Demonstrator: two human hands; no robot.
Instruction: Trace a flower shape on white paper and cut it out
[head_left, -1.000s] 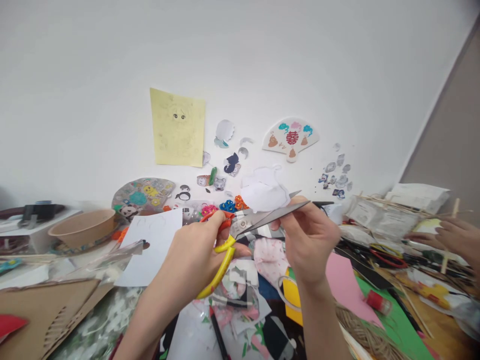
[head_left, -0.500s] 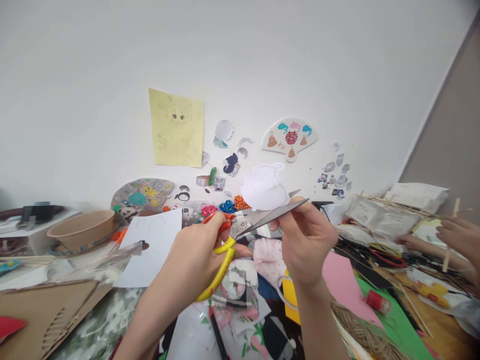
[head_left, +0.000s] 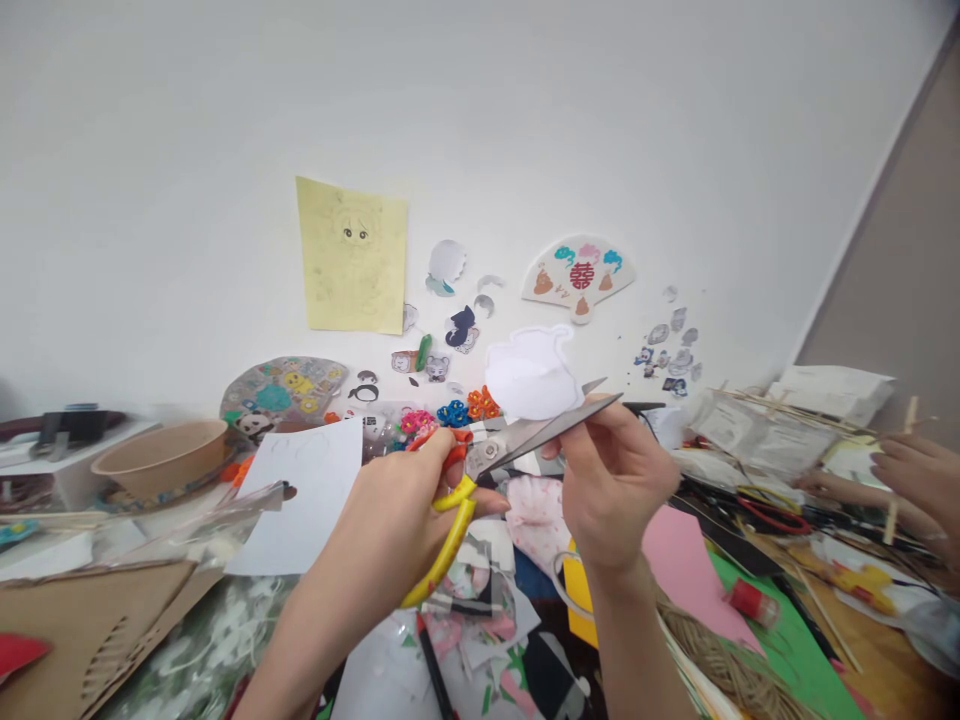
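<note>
My left hand (head_left: 409, 520) is wrapped round the yellow and orange handles of a pair of scissors (head_left: 489, 455). The scissors' blades are parted a little and point up to the right. A white paper cut-out (head_left: 532, 375) with a rounded outline stands upright above the blades, its lower edge against them. My right hand (head_left: 615, 480) pinches that cut-out near its lower right, close to the blade tips; the fingertips are partly behind the blade.
A tan bowl (head_left: 161, 455) and a cardboard piece (head_left: 90, 620) lie left. White paper (head_left: 304, 500), paper scraps and a black pen (head_left: 435, 665) are near the middle. Pink paper (head_left: 694, 570) and twine (head_left: 720, 650) lie right, with another person's hands (head_left: 919, 480) beyond.
The scissors, with my left hand on them, have shifted slightly right. The white cut-out has tilted or turned a little. Otherwise the view is nearly the same.
</note>
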